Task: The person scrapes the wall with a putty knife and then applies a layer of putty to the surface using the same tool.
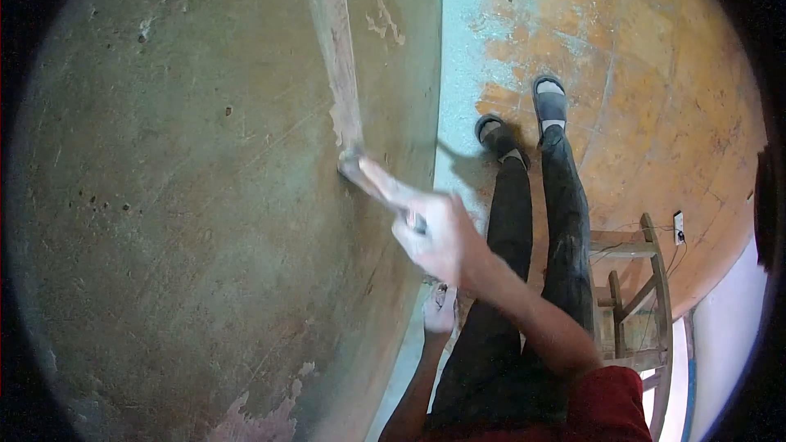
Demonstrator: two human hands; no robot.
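My right hand point(442, 233), blurred by motion and dusted white, is closed around a narrow hand tool point(381, 184). The tool's dark end point(350, 165) meets the wall at the lower end of a pale, rough vertical strip point(340, 57). Motion smears the tool, so its exact kind does not show. Lower down, beside my thigh, my left hand point(440, 315) is closed around a small whitish-grey thing with dark patches, mostly hidden by the fingers. White dust covers that hand too.
The olive-green wall point(205, 172) has chips, pits and peeled patches. Pale dust and debris lie along the floor's edge point(463, 57) on orange flooring point(630, 115). My sandalled feet point(550, 98) stand there. To the right are a wooden chair-like frame point(655, 278) and a wall socket point(679, 227) with cords.
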